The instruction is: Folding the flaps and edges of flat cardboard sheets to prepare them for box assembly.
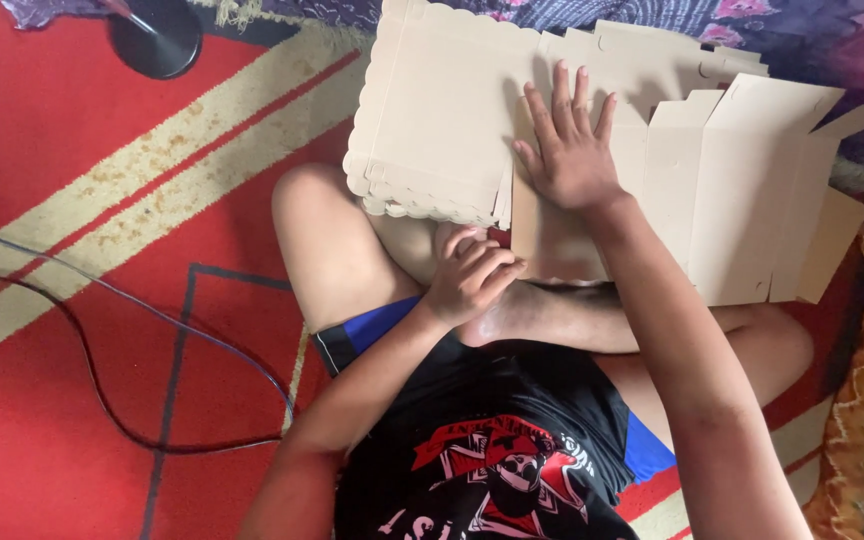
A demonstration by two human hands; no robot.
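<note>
A stack of flat, die-cut cardboard box blanks (442,110) with scalloped edges lies on the floor in front of my crossed legs. My right hand (569,150) rests flat, fingers spread, on a partly folded cardboard blank (742,190) whose panels stand up to the right. My left hand (470,275) is curled with its fingers closed near the lower edge of that blank, above my shin; whether it pinches the cardboard is hidden.
A red carpet (72,420) with cream stripes covers the floor. A round black stand base (157,35) sits at the top left. Dark cables (102,400) loop across the carpet on the left. Patterned fabric (802,30) lies behind the cardboard.
</note>
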